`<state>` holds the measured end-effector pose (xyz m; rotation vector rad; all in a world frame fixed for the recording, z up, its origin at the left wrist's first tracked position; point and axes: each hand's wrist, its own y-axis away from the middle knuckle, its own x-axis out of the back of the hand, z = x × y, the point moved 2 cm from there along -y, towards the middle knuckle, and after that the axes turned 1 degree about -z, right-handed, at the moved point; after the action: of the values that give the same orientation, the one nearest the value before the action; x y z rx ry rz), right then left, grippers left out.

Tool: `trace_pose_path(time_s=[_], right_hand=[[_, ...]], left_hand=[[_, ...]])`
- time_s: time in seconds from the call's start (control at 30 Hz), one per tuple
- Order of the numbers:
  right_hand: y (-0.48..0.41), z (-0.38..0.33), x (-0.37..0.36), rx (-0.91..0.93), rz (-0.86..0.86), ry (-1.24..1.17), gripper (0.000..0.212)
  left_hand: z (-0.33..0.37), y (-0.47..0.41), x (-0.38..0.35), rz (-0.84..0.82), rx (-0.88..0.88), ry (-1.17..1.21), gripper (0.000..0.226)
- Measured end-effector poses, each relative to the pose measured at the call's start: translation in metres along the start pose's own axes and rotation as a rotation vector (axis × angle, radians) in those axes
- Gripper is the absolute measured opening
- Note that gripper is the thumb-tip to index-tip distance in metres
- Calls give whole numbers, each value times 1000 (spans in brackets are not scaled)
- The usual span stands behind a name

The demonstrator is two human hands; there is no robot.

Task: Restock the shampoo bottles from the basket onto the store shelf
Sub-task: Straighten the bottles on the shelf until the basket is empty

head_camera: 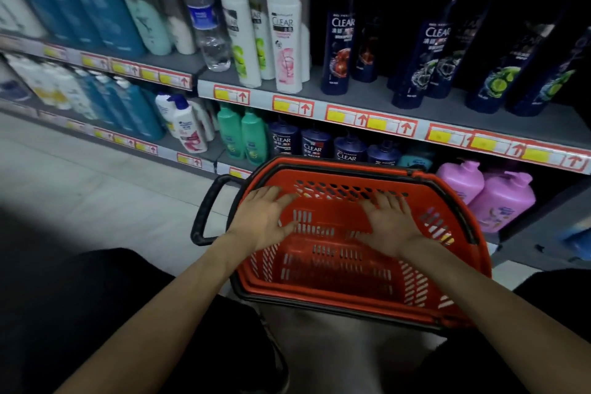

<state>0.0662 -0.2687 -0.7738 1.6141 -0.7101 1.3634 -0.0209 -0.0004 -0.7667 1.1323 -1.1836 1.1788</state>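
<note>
Now left grip (267,217) and right grip (391,222), splayed flat and empty, sit inside the red basket (319,290) beneath shampoo bottles (285,41).

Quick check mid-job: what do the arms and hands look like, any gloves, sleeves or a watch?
The left hand and right hand are bare: no gloves, rings or watch show. Both forearms are uncovered, no sleeve in view down to the frame edge.

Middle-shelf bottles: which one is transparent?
The water bottle with the blue label, standing just left of the white CLEAR bottles. Every other bottle on that shelf is opaque.
</note>
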Motion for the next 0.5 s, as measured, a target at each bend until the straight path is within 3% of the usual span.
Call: trace_pose_path(time_s=[0.23,0.5], right_hand=[[-6,-47,70,60,113,-346,89],[-18,-91,155,126,246,-546,82]], left_hand=[[-8,2,71,158,205,395,70],[-37,0,146,213,329,554,85]])
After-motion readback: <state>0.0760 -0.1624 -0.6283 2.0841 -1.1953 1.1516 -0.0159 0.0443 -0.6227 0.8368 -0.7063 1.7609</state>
